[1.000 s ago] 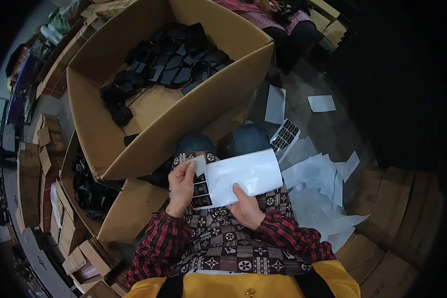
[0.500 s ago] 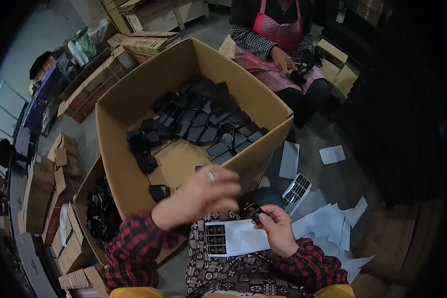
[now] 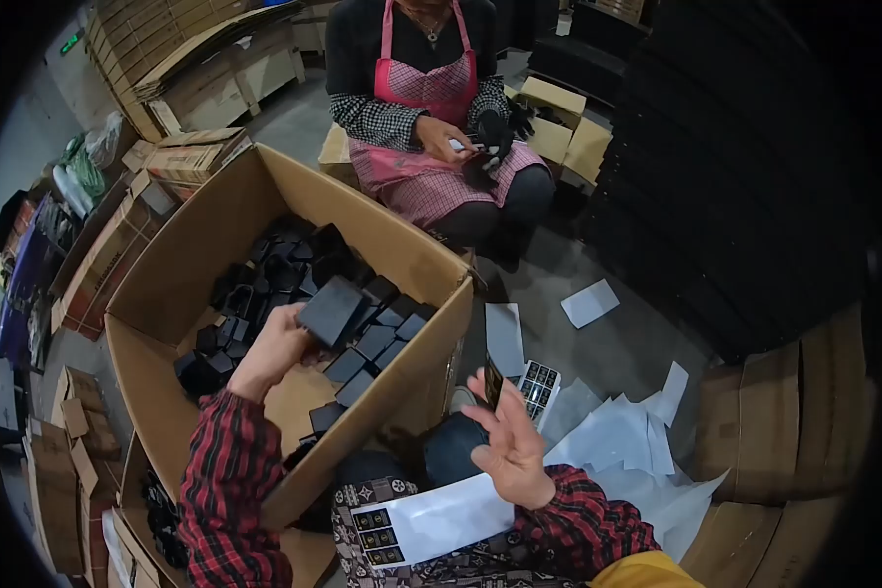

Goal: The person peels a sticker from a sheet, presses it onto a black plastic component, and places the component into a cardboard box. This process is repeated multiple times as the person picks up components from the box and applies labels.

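Inside the big cardboard box (image 3: pixel 363 203), my left hand (image 3: pixel 276 351) grips a flat black piece (image 3: pixel 334 309) above a heap of similar black pieces (image 3: pixel 279 267). My right hand (image 3: pixel 515 453) is raised to the right of the box, with a small dark card with gold print (image 3: pixel 494 381) pinched between its fingers. A white sticker sheet (image 3: pixel 451 516) with several black labels at its left end lies on my patterned lap, below my right hand.
A seated person in a pink apron (image 3: pixel 426 83) handles a black item beyond the box. Loose white sheets (image 3: pixel 617 436) and another label sheet (image 3: pixel 538 385) lie on the floor at right. Cardboard boxes (image 3: pixel 755 416) stand far right; more cartons (image 3: pixel 108 257) are at left.
My left hand has moved from above the lap into the box and taken hold of a black piece. My right hand has lifted the card off the sheet area. The view has turned rightward.
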Tool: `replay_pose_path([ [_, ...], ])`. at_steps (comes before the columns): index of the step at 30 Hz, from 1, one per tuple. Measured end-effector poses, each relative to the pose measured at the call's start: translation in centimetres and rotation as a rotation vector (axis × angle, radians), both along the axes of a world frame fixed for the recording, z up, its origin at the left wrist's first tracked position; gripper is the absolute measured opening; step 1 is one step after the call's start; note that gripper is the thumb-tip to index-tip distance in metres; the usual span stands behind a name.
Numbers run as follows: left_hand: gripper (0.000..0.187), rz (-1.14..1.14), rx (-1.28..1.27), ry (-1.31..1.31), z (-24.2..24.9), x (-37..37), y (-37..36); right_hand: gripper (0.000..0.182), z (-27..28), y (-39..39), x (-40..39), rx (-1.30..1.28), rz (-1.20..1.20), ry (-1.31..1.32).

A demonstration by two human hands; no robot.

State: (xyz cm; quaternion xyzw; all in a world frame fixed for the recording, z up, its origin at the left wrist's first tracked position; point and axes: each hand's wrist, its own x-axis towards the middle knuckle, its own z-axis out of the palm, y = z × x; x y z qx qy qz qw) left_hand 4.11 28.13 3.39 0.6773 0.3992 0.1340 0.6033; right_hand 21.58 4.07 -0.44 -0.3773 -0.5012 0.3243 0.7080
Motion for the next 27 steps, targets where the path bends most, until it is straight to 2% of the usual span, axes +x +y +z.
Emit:
replay_pose_path([
  [1, 0.013, -0.096, -0.071, -0.04, 2.6, -0.5, -3.2, 0.081, -0.1, 0.1, -0.1, -0.007, 0.095, -0.021],
  [2, 0.015, -0.148, -0.088, 0.037, 5.1, -0.1, -7.1, 0.084, 0.9, -0.3, -0.9, -0.062, 0.158, 0.073],
  [3, 0.016, -0.192, -0.131, 0.044, 5.1, 0.2, -10.4, 0.087, 1.6, -0.9, -2.0, -0.126, 0.225, 0.175],
  [4, 0.017, -0.229, -0.188, 0.055, 4.8, 0.1, -13.3, 0.087, 0.9, -1.2, -3.1, -0.156, 0.179, 0.138],
  [6, 0.018, -0.192, -0.286, -0.003, 2.1, -0.3, -16.4, 0.088, 0.7, -3.5, -4.1, -0.24, 0.24, 0.323],
  [7, 0.018, -0.114, -0.358, -0.099, 0.5, -0.7, -17.6, 0.089, 0.3, -4.2, -4.5, -0.267, 0.185, 0.357],
  [9, 0.021, 0.242, 0.124, -0.248, -3.8, -1.2, -20.4, 0.089, -0.8, -5.3, -4.6, -0.298, 0.043, 0.246],
  [10, 0.024, 0.367, 0.113, -0.234, -2.5, -1.5, -21.8, 0.089, -1.0, -5.8, -4.5, -0.307, 0.002, 0.226],
  [11, 0.024, 0.348, -0.044, -0.386, -2.3, -1.5, -23.4, 0.089, -1.4, -6.2, -4.5, -0.313, 0.003, 0.221],
  [12, 0.024, 0.328, -0.204, -0.534, -2.5, -1.6, -25.1, 0.088, -1.7, -6.6, -4.6, -0.275, 0.011, 0.142],
  [13, 0.025, 0.243, -0.283, -0.524, -2.8, -1.8, -26.2, 0.087, -2.0, -7.1, -4.8, -0.24, 0.026, 0.065],
  [14, 0.026, 0.258, -0.34, -0.583, -2.8, -1.8, -26.9, 0.082, -2.1, -7.5, -5.0, -0.242, 0.022, -0.045],
  [15, 0.027, 0.274, -0.393, -0.641, -2.7, -1.9, -27.2, 0.082, -1.9, -7.5, -4.8, -0.249, 0.04, -0.046],
  [16, 0.027, 0.314, -0.505, -0.7, -3.0, -2.1, -27.1, 0.078, -1.1, -7.2, -4.0, -0.185, -0.081, -0.359],
  [17, 0.027, 0.328, -0.504, -0.701, -3.1, -2.5, -27.0, 0.073, -0.3, -7.0, -3.3, -0.112, -0.205, -0.67],
  [18, 0.027, 0.326, -0.446, -0.658, -3.2, -2.8, -26.9, 0.054, 0.3, -7.0, -2.9, -0.073, -0.297, -0.695],
  [20, 0.028, 0.315, -0.341, -0.602, -3.4, -3.2, -27.0, 0.036, 1.3, -7.9, -3.1, -0.085, -0.23, -0.602],
  [21, 0.028, 0.317, -0.352, -0.6, -3.5, -3.4, -27.0, 0.022, 1.6, -8.3, -3.9, -0.128, -0.11, -0.432],
  [23, 0.03, 0.171, -0.357, -0.577, -3.8, -3.9, -27.2, 0.017, 1.7, -9.6, -5.6, -0.438, 0.117, -0.064],
  [25, 0.032, 0.147, -0.39, -0.603, -4.4, -4.1, -27.5, 0.013, 1.0, -9.8, -6.4, -0.495, 0.089, -0.054],
  [27, 0.034, 0.125, -0.384, -0.562, -4.2, -4.2, -27.5, 0.012, 0.7, -9.7, -6.5, -0.634, 0.103, 0.141],
])
